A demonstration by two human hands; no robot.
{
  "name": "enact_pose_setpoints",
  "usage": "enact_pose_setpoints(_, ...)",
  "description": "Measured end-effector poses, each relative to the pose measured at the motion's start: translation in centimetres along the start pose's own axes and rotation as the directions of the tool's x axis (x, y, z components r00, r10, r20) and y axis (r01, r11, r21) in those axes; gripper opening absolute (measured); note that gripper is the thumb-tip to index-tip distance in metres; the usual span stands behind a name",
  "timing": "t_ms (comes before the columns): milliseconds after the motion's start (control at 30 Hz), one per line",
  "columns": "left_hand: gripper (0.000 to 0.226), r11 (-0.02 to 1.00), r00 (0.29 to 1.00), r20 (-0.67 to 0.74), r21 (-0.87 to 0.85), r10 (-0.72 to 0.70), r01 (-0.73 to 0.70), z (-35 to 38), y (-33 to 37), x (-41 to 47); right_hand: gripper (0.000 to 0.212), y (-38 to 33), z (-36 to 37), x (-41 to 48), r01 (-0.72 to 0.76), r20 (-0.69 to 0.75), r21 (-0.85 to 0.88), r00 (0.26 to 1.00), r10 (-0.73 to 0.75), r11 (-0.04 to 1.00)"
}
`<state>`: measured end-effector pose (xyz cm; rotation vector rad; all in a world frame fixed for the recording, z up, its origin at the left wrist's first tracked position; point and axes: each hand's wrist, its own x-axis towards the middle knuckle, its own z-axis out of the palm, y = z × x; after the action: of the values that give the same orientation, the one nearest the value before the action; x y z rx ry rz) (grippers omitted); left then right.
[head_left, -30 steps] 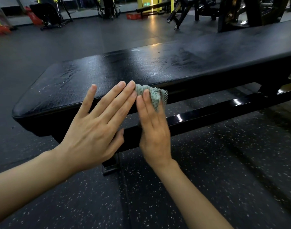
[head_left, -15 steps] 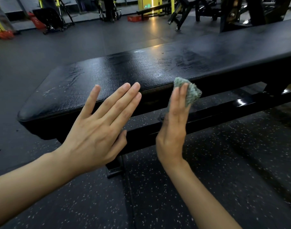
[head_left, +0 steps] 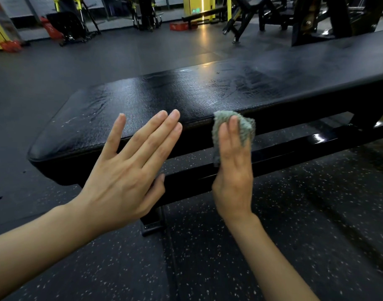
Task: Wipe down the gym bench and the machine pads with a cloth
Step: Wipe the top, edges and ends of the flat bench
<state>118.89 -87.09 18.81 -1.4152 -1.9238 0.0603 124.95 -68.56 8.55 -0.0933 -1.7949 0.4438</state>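
A long black padded gym bench [head_left: 186, 98] runs from the lower left to the upper right, its top streaked with wet wipe marks. My right hand [head_left: 233, 170] presses a crumpled grey-green cloth [head_left: 243, 127] flat against the bench pad's near side edge, fingers straight and pointing up. My left hand [head_left: 127, 172] hovers open in front of the same edge, to the left of the cloth, fingers spread and holding nothing. Part of the cloth is hidden behind my right fingers.
The bench's glossy black frame bar [head_left: 294, 148] and a foot [head_left: 152, 224] sit below the pad on speckled rubber floor. Yellow-and-black gym machines [head_left: 142, 14] and another bench [head_left: 203, 14] stand far behind across open floor.
My right hand slid the cloth rightward along the pad's near edge, then back a little left. My left hand stayed open near the edge.
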Motion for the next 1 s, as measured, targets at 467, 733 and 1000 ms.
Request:
enact_pose_setpoints(467,0.073,1.0,1.0,0.002,-0.013,0.013,-0.013,0.1,0.6,0.8,0.06,-3.0,0.7,1.2,-0.086,-0.044,0.209,0.994,0.097,0.974)
enact_pose_setpoints(733,0.073,1.0,1.0,0.0,-0.009,0.024,-0.024,0.5,1.6,2.0,0.068,-0.4,-0.1,0.8,0.081,0.038,-0.018,0.996,-0.08,0.997)
enact_pose_setpoints(1000,0.076,1.0,1.0,0.011,-0.001,0.024,-0.024,0.7,2.7,3.5,0.062,4.4,-3.1,2.1,-0.012,-0.029,-0.087,1.0,0.01,0.996)
